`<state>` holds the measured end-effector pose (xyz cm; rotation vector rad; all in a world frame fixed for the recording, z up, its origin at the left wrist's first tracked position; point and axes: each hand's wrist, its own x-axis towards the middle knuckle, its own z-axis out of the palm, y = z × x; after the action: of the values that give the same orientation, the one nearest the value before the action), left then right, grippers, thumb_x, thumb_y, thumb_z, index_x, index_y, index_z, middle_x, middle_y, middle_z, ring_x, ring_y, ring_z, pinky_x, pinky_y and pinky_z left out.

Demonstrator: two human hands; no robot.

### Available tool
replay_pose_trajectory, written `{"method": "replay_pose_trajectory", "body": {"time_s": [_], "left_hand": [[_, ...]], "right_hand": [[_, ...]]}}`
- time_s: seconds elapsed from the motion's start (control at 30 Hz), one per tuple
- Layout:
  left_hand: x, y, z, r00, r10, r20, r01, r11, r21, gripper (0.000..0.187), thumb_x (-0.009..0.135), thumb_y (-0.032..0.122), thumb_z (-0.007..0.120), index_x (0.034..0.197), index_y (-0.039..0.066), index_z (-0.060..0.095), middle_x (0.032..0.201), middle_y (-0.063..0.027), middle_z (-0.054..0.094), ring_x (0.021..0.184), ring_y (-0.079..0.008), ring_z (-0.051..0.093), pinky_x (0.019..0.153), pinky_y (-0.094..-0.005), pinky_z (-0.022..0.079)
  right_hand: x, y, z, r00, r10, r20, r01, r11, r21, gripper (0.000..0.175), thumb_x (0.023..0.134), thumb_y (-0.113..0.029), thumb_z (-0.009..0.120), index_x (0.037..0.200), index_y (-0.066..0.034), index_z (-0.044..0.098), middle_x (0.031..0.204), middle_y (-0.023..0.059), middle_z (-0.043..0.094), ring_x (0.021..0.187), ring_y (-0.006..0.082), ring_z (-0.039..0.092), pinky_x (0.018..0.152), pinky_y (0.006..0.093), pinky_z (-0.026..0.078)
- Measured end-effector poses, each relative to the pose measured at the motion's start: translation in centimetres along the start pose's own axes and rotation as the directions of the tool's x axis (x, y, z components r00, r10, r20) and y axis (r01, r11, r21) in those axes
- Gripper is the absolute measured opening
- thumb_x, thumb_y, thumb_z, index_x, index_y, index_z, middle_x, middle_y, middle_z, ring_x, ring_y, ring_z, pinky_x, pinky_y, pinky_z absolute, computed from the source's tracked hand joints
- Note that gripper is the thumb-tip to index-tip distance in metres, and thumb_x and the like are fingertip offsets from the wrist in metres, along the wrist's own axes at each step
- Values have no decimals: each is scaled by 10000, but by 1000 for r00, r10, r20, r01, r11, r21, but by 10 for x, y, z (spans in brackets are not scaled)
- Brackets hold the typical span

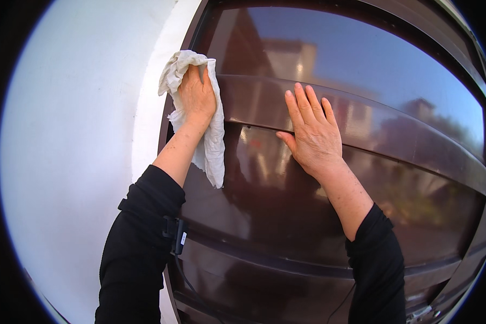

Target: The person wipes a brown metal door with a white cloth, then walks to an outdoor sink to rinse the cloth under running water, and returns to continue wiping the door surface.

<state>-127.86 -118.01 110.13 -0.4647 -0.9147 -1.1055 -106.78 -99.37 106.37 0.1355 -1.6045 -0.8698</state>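
Observation:
My left hand (197, 95) holds a crumpled white cloth (215, 150) against the left edge of a glossy dark brown panelled door (275, 218). The cloth covers my fingertips and hangs down past my wrist. Farther right, my right hand (316, 139) is bare, with its fingers spread over the door's raised horizontal rail (255, 101). It appears to lie flat on that rail, palm towards the door. Sky and buildings reflect in the shiny upper panel (348, 52).
A white wall (77, 121) meets the door frame on the left. A small black device (179, 237) with a cable is strapped to my left sleeve. Low on the right side of the door there is a metal handle or latch (420, 312). A lower rail (267, 253) crosses the door.

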Motion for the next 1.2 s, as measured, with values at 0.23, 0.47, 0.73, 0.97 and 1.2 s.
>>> {"method": "replay_pose_trajectory", "body": {"time_s": [0.23, 0.47, 0.73, 0.97, 1.2], "left_hand": [[-6, -16, 8, 981, -15, 191, -28, 975, 219, 548, 1009, 447, 427, 1395, 67, 514, 1433, -179, 501, 1370, -373, 393, 1149, -499, 254], [-2, -15, -11, 974, -20, 225, -31, 975, 221, 552, 1004, 448, 417, 1381, 61, 531, 1425, -179, 512, 1359, -366, 412, 1138, -500, 274], [-5, 17, -22, 968, 74, 241, -109, 985, 133, 513, 996, 441, 441, 1313, 67, 590, 1360, -166, 567, 1316, -352, 454, 1121, -500, 289], [-4, 26, -41, 945, 229, 235, -240, 971, 16, 477, 977, 418, 462, 1206, 37, 637, 1269, -147, 604, 1245, -321, 499, 1081, -454, 329], [-3, 13, -38, 893, 314, 321, -306, 949, -79, 359, 945, 348, 492, 1155, 105, 654, 1237, -110, 616, 1205, -311, 520, 1053, -446, 356]], "right_hand": [[7, -7, 3, 999, 38, 14, -38, 999, 13, 773, 881, -411, 693, 1496, -64, 378, 1564, 107, 354, 1459, 274, 313, 1169, 455, 281], [26, -38, -2, 998, -41, -42, 38, 996, -76, 761, 910, -437, 653, 1492, -33, 376, 1550, 132, 363, 1459, 285, 307, 1183, 458, 255], [42, -65, -12, 999, -26, -31, 28, 998, 56, 872, 840, -304, 741, 1522, -14, 281, 1553, 179, 343, 1468, 302, 303, 1192, 450, 258], [69, -105, -17, 989, 67, -135, 6, 876, 481, 930, 742, -67, 658, 1528, 48, 174, 1534, 275, 303, 1417, 423, 334, 1164, 481, 298], [81, -137, -10, 987, 85, -135, -15, 891, 454, 843, 699, -1, 568, 1488, 67, 277, 1506, 305, 318, 1404, 456, 320, 1168, 502, 275]]}}
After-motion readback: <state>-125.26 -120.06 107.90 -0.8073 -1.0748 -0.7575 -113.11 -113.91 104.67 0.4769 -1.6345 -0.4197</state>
